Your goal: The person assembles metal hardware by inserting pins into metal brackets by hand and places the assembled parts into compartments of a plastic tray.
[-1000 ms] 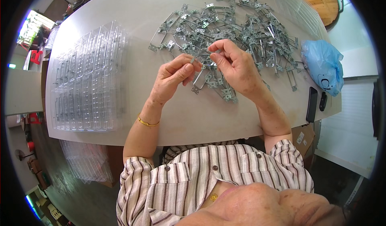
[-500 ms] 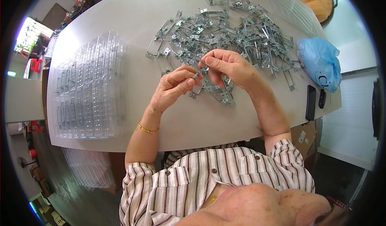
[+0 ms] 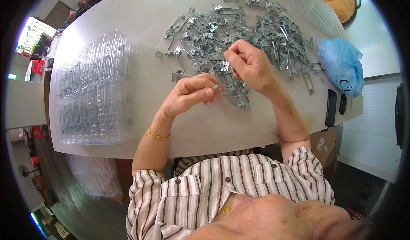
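My left hand (image 3: 190, 96) is pinched around a small metal piece (image 3: 217, 87), whose end shows at the thumb and fingertips. My right hand (image 3: 253, 67) is a little farther off and to the right, its thumb pressed against curled fingers; what they hold is hidden. A bright metal plate lies right beside its fingertips, but I cannot tell whether they touch. Under and beyond both hands spreads a loose heap of thin metal brackets (image 3: 209, 35), rods with flat plates at their ends, tangled together.
Stacked clear plastic trays (image 3: 92, 90) with metal pieces in their slots stand on the left of the white table (image 3: 145, 125). At the right lie a blue plastic bag (image 3: 340, 67), a black phone (image 3: 330, 107) and a small black object (image 3: 342, 104). More clear trays (image 3: 94, 176) sit below the table edge.
My hands have drawn apart. The right one has moved up and to the right with its fingers curled; the left has shifted slightly right and down, still pinching the small metal piece.
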`<state>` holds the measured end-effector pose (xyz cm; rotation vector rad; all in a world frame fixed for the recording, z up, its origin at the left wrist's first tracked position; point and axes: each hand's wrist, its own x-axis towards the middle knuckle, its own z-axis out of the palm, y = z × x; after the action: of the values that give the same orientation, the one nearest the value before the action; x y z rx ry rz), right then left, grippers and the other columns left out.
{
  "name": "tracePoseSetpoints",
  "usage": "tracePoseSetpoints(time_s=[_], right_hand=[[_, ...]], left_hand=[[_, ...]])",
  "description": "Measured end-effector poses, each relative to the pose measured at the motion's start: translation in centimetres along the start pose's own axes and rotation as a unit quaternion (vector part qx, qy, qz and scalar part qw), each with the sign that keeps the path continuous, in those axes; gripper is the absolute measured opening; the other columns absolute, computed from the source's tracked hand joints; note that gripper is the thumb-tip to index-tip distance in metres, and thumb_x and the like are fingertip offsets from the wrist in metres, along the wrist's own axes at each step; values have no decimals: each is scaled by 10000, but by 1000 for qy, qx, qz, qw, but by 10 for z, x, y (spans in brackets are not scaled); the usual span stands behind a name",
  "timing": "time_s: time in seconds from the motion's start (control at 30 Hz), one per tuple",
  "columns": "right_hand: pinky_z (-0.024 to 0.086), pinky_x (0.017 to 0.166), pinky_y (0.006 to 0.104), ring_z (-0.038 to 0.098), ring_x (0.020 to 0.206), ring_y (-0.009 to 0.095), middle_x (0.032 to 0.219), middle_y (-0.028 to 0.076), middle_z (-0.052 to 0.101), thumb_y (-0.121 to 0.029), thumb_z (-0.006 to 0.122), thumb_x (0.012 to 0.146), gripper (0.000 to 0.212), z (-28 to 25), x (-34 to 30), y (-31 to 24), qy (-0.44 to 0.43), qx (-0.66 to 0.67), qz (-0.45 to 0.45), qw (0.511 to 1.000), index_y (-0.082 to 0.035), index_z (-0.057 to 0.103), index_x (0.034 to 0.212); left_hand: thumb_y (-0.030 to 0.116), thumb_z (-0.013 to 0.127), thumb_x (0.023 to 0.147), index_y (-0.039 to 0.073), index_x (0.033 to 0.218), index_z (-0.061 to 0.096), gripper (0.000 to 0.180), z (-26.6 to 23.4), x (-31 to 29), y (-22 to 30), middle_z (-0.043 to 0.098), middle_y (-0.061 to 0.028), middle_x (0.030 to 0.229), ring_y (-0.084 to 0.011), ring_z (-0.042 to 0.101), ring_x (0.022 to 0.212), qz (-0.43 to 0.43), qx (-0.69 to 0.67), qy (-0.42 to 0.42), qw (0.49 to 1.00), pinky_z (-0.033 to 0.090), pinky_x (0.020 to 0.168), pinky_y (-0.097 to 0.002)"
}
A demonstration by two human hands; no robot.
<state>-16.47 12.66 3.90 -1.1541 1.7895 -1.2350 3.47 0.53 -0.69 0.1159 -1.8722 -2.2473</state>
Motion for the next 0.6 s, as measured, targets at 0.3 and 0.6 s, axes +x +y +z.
tracePoseSetpoints(time_s=[0.3,0.6], right_hand=[[559,707,244,687,752,106,820,38,696,-123,651,997,101,10,-3,-5,75,120,-186,972,-43,593,1013],[568,742,264,696,823,119,896,52,712,-27,711,920,100,22,-9,-3,102,34,-229,967,-30,642,992]], left_hand=[[303,585,1022,-28,1026,650,337,-9,3,-11,674,-214,1094,-239,695,807,43,-191,79,978,571,617,-326],[283,569,1028,-34,987,635,326,-8,2,-9,655,-225,1080,-295,728,836,30,-203,77,976,626,643,-339]])
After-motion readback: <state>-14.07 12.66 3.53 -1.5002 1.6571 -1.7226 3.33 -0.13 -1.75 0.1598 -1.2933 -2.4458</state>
